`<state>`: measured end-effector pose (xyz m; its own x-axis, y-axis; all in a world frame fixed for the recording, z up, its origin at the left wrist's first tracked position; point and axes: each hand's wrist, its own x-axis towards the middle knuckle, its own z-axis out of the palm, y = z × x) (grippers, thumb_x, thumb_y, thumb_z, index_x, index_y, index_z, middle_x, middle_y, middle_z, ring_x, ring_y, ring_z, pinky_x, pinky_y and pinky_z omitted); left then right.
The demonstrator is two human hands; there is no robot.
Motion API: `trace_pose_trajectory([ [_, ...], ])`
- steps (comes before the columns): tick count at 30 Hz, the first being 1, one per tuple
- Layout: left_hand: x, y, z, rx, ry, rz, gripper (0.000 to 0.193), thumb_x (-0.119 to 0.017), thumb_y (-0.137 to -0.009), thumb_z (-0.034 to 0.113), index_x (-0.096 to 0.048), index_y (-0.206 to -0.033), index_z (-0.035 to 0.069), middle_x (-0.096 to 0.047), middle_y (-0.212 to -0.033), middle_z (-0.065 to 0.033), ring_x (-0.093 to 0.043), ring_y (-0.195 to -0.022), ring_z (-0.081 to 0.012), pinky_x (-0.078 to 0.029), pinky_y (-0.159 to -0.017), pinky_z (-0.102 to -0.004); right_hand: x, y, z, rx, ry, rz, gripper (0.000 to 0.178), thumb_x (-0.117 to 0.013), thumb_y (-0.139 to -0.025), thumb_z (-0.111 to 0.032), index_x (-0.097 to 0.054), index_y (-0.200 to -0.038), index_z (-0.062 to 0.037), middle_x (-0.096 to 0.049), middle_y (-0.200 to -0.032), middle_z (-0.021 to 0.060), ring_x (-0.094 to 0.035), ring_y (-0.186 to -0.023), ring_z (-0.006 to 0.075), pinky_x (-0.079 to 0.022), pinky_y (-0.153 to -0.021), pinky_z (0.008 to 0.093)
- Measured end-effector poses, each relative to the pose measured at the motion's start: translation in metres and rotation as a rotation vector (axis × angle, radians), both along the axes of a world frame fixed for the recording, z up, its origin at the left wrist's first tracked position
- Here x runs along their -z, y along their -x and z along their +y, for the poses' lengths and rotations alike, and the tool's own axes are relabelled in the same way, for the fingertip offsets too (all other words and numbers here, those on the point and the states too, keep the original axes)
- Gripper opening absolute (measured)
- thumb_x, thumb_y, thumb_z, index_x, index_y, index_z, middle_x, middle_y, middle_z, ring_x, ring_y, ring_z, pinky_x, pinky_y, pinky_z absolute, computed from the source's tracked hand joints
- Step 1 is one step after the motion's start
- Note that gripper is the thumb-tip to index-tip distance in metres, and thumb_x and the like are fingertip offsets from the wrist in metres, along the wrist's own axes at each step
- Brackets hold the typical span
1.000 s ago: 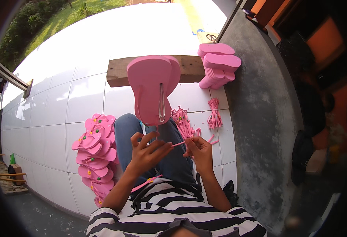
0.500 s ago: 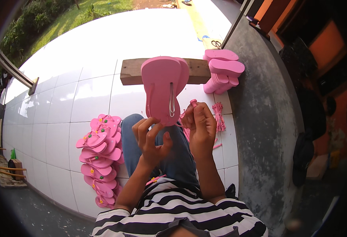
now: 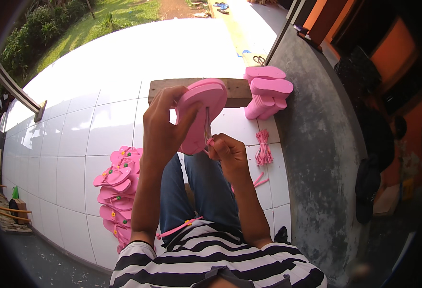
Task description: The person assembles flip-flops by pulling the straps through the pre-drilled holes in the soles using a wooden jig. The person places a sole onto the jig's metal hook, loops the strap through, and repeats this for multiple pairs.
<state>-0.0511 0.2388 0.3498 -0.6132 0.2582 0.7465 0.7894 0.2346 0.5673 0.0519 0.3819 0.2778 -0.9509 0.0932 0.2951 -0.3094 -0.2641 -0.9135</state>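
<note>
In front of the wooden block, my left hand [image 3: 163, 125] is closed around a pair of pink flip-flop soles [image 3: 205, 98], its thumb pressed on the near face. A thin metal wire loop [image 3: 207, 117] sticks out of that face and hangs down along it. My right hand [image 3: 229, 152] pinches the end of a pink strap [image 3: 211, 142] at the lower end of the wire loop. Fingers partly hide the strap end, so I cannot tell if it is threaded through the loop. Across my lap lies a pink strap with a yellow flower [image 3: 188, 222].
Behind the soles lies a wooden block [image 3: 237, 91]. Stacked pink soles [image 3: 271, 87] stand at its right, with scissors [image 3: 259, 60] beyond. A tied bundle of pink straps [image 3: 264, 148] rests on the tiles. Finished pink flip-flops [image 3: 117, 197] are heaped at the left.
My left hand has moved up from the soles' lower edge and taken hold of their side, tilting them. My right hand has lowered the strap end to the wire loop.
</note>
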Motion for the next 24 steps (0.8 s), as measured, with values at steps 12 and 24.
trace_pose_trajectory([
  [12,0.011,0.006,0.001,0.203,-0.106,-0.236,0.025,-0.068,-0.092,0.009,-0.053,-0.110,0.002,-0.073,-0.086,-0.0168,-0.073,-0.081,-0.0199,-0.054,-0.069,-0.0298,0.018,0.011,-0.003,-0.194,0.374,-0.026,0.025,-0.054,-0.103,-0.021,-0.065,-0.096,0.0001,-0.045,-0.066,-0.0036,-0.030,-0.055,0.0044,-0.023,-0.051,0.0237],
  [24,0.015,0.003,0.004,0.192,-0.157,-0.240,0.023,-0.066,-0.093,0.011,-0.053,-0.110,0.002,-0.073,-0.083,-0.0142,-0.072,-0.079,-0.0173,-0.053,-0.070,-0.0293,0.026,0.022,-0.012,-0.035,0.287,0.046,0.028,-0.052,-0.104,-0.024,-0.061,-0.088,-0.0022,-0.045,-0.068,-0.0031,-0.035,-0.060,0.0049,-0.029,-0.054,0.0242],
])
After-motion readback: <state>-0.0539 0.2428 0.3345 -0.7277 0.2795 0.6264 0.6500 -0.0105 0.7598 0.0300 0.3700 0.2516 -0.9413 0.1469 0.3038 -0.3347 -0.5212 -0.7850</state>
